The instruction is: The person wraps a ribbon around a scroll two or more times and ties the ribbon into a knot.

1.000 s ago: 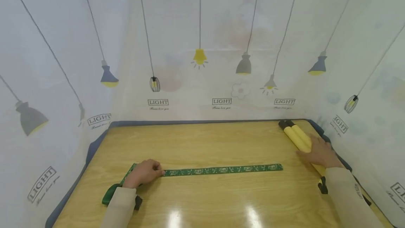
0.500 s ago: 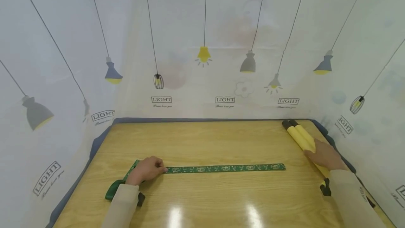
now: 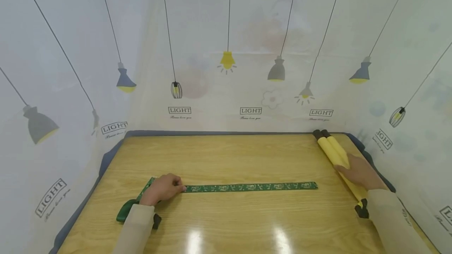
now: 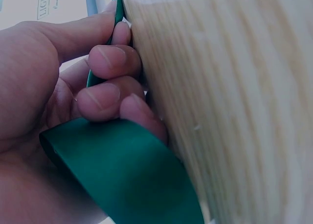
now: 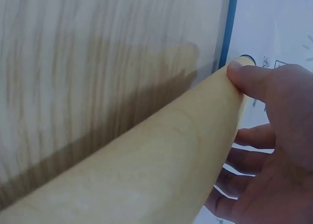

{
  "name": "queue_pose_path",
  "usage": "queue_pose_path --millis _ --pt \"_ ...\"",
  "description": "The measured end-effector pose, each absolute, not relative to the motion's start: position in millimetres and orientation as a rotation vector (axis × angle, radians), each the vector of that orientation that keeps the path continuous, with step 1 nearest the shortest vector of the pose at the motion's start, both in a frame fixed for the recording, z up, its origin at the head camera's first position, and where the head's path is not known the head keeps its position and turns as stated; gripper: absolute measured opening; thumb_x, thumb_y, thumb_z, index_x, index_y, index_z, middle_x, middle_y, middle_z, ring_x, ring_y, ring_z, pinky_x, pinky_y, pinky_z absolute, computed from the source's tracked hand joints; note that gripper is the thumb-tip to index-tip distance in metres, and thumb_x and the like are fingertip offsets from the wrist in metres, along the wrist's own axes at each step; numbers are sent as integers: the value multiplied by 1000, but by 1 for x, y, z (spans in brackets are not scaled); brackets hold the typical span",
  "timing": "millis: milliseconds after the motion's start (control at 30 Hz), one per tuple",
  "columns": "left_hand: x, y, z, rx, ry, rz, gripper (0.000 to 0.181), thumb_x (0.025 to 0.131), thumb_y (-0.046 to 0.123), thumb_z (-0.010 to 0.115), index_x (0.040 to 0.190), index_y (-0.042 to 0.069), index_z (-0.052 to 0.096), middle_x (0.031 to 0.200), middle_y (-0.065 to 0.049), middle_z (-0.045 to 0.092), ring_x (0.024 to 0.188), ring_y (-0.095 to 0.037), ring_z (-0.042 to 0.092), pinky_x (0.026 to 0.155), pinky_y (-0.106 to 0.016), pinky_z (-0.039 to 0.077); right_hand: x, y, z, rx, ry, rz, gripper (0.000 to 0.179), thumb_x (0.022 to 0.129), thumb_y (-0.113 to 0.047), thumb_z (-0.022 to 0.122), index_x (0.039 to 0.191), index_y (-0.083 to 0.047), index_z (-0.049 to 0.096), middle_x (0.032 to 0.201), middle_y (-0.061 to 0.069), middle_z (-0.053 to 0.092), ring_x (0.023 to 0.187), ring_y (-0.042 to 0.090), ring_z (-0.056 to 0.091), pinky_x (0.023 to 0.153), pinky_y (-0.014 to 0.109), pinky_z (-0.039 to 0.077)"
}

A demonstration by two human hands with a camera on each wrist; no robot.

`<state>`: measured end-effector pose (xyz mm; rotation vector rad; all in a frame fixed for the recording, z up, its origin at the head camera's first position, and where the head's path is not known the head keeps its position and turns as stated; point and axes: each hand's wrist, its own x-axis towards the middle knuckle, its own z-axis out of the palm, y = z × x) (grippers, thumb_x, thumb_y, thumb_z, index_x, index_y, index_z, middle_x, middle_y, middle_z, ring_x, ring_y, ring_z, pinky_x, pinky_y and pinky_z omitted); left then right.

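Note:
A green patterned ribbon (image 3: 251,187) stretches flat across the middle of the wooden table. My left hand (image 3: 164,188) pinches it near its left part, thumb against curled fingers. Behind that hand a plain dark green loop (image 3: 126,211) of ribbon bulges up, also large in the left wrist view as a green ribbon band (image 4: 129,168). My right hand (image 3: 361,171) grips two yellow rolls (image 3: 332,150) with black ends, lying side by side at the right. In the right wrist view the thumb is over the yellow roll (image 5: 146,150) and the other fingers are behind it.
The wooden table (image 3: 226,222) has a dark blue edge (image 3: 226,133) along its back and sides. White sheeting (image 3: 212,19) printed with lamps stands around it on three sides. A small black piece (image 3: 157,221) shows beside the left sleeve.
The far black ends of the yellow rolls have shifted up slightly, with my right hand around them. My left hand and the ribbon stay in place. The head view has shifted a little.

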<state>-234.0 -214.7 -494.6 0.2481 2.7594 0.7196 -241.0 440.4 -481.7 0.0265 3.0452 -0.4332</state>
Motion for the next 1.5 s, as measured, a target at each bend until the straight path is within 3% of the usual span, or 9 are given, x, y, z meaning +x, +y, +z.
queue_pose_path --millis 267,567,800,1100,1367,1500 --pt "-234 -216 -496 246 2761 721 27 99 31 68 77 17 64 64 3 50 57 -13 44 54 -29 36 -239 412 -476 -25 3074 -588 83 105 -44 54 139 28 33 124 48 53 98 47 61 83 59 51" --pt "-232 -215 -496 235 2775 720 24 99 31 69 80 17 65 66 1 53 58 -14 45 54 -30 36 -236 362 -463 -16 3046 -706 87 103 -49 55 144 25 32 131 46 52 99 43 64 82 53 55" --pt "-231 -214 -497 235 2770 732 25 99 32 69 79 17 65 66 1 51 57 -14 44 55 -30 36 -233 320 -454 -65 3020 -824 89 102 -53 56 150 18 31 138 43 51 110 45 63 86 53 55" --pt "-231 -213 -494 247 2781 722 25 99 31 69 78 17 65 66 2 52 58 -14 44 55 -30 36 -230 264 -443 -59 2973 -942 88 100 -55 59 149 14 35 137 40 54 110 42 64 86 49 56" --pt "-233 -215 -496 245 2781 713 24 99 32 69 80 18 65 68 1 54 59 -14 46 56 -31 36 -225 207 -437 -44 2934 -1007 83 97 -51 66 142 15 43 114 29 65 83 23 65 69 34 56" --pt "-234 -214 -496 236 2784 709 24 99 32 69 80 18 65 68 1 54 60 -14 46 56 -30 36 -224 180 -441 -4 2886 -1054 82 95 -49 68 141 15 45 102 22 66 74 20 66 60 32 56"
